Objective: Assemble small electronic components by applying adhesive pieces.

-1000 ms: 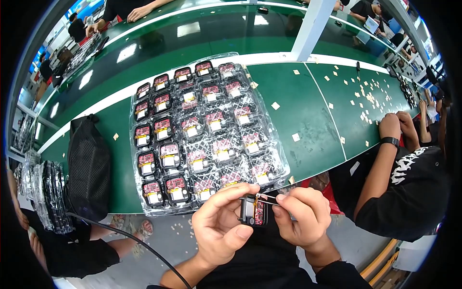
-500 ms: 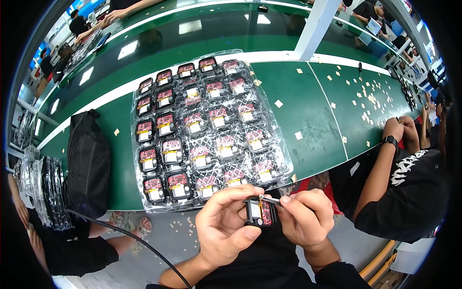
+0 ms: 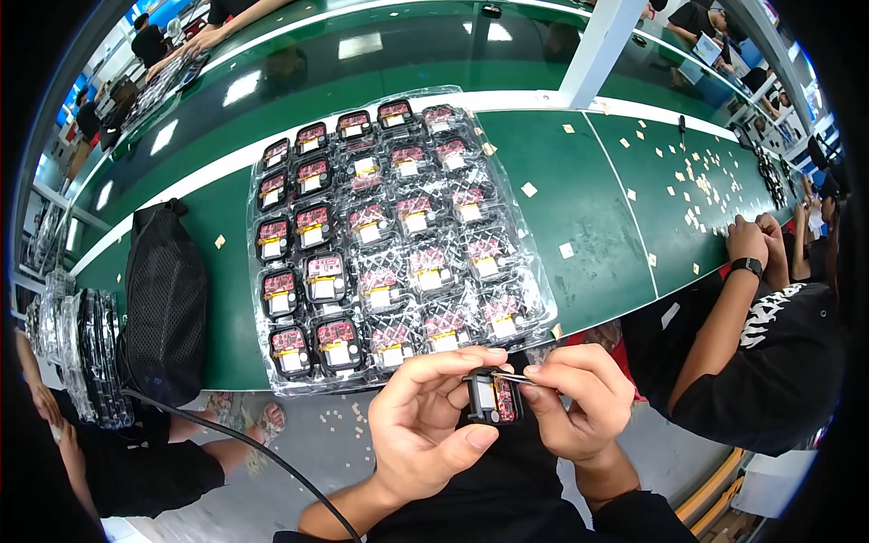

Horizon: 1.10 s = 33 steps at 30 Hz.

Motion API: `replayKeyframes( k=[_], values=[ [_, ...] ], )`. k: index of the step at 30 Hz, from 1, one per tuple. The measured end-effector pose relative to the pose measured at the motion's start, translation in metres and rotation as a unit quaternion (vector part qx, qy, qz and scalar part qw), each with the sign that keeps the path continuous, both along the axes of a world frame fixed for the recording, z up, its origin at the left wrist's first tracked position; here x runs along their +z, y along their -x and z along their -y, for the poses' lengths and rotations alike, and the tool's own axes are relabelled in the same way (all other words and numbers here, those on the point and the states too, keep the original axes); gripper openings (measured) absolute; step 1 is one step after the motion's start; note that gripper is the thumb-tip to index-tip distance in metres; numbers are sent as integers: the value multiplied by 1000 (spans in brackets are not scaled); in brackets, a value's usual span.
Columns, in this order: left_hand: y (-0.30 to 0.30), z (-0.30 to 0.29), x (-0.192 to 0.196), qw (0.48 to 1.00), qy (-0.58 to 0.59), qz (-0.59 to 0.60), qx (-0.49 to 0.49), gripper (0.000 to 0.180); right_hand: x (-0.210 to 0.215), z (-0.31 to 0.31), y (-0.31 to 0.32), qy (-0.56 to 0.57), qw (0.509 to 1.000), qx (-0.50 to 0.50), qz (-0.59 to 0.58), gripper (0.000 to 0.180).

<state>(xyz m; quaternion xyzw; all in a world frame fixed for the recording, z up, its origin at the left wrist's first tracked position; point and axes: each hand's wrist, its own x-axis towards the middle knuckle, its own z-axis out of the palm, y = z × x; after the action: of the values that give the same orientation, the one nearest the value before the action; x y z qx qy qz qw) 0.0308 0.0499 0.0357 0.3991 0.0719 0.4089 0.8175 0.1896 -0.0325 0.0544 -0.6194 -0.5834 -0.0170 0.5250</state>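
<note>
My left hand is closed around a small black device housing, gripping it by the edges. Inside the housing show a red circuit board, a pale rectangular part and a yellow strip. Thin metal tweezers are pinched between the thumb and fingers of my right hand. Their tips reach the housing's upper edge; whether they hold anything is too small to tell. Just beyond my hands, a clear plastic tray on the green table carries rows of similar black housings with red boards.
A black mesh bag lies left of the tray, beside stacked plastic trays. A black cable crosses near my left forearm. Small pale squares are scattered at the right, near a co-worker's hands. A white post rises behind.
The housing has tipped a little in my left hand. The tweezers have shifted slightly along its upper edge, and the small white piece seen at their tips earlier is no longer distinct.
</note>
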Motion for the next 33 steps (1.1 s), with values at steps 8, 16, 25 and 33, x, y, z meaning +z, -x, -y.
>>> replayKeyframes(
  k=[8,16,25,33],
  values=[
    [3,0,-1,1000,-16,-24,7,57,0,3,1,31,998,-15,57,18],
    [2,2,8,998,-27,-47,34,56,-1,5,3,26,997,-23,66,22],
    [5,3,8,998,-20,-56,34,54,-3,3,2,-13,992,-42,122,27],
    [5,2,8,996,-32,-66,49,53,0,1,2,-7,993,-31,118,25]
  ],
)
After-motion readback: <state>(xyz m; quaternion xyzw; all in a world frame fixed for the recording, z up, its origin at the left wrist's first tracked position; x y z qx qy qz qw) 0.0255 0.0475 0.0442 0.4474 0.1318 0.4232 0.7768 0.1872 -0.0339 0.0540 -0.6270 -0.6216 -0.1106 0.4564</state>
